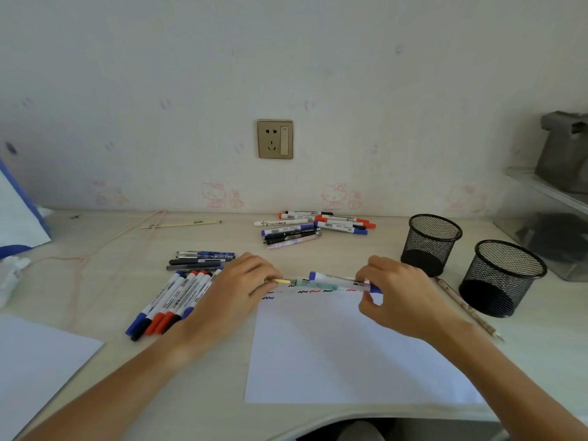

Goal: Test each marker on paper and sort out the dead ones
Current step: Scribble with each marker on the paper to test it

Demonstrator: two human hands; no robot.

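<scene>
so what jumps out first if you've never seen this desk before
Both hands, left hand and right hand, meet at the middle of the desk, gripping a pale pen with a yellow end over the top edge of a white paper sheet bearing coloured test squiggles. Two black mesh cups stand at the right, and a fan of red, blue and black capped markers lies at the left.

A pale wall [286, 58] with faint pink cartoon-cat prints fills the upper frame, a gold socket [275, 139] at its centre. Below lies a light table [95, 281]. A clear shelf [547, 192] stands at right in soft, even light.
</scene>
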